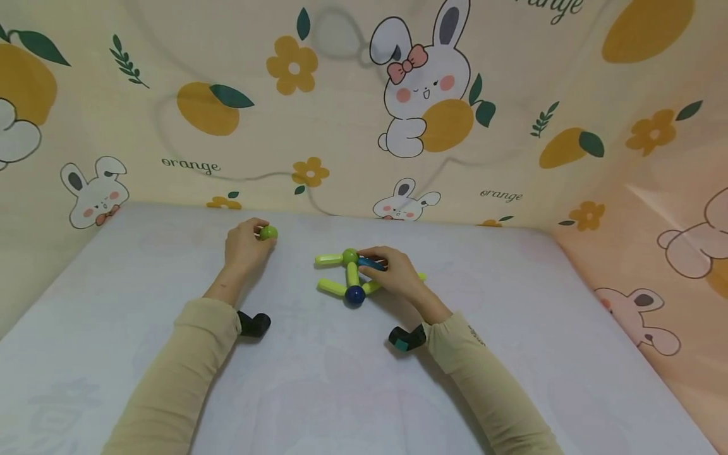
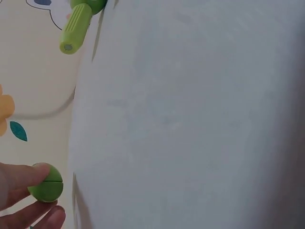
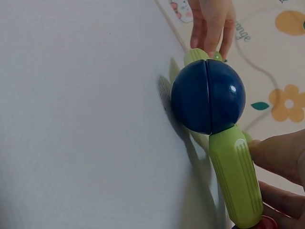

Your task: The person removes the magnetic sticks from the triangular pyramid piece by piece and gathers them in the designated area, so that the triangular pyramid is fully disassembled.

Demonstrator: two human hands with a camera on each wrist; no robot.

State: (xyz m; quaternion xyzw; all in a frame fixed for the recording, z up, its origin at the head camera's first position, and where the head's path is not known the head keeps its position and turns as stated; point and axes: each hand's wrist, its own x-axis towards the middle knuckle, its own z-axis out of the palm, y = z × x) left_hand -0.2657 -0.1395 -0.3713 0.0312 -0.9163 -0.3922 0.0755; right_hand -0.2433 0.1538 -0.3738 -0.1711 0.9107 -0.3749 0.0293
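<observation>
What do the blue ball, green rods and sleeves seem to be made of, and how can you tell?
Blue ball: probably hard plastic, glossy; bright highlight, straight seam.
Green rods: likely moulded plastic, slight sheen, ribbed grooves; one ends in a grey disc, possibly metal.
Sleeves: matte fabric, soft creases; the fibre can't be told.

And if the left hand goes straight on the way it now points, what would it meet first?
Most likely the patterned backdrop; past the green ball in the left hand, nothing else shows in that line, though depth is unclear.
</observation>
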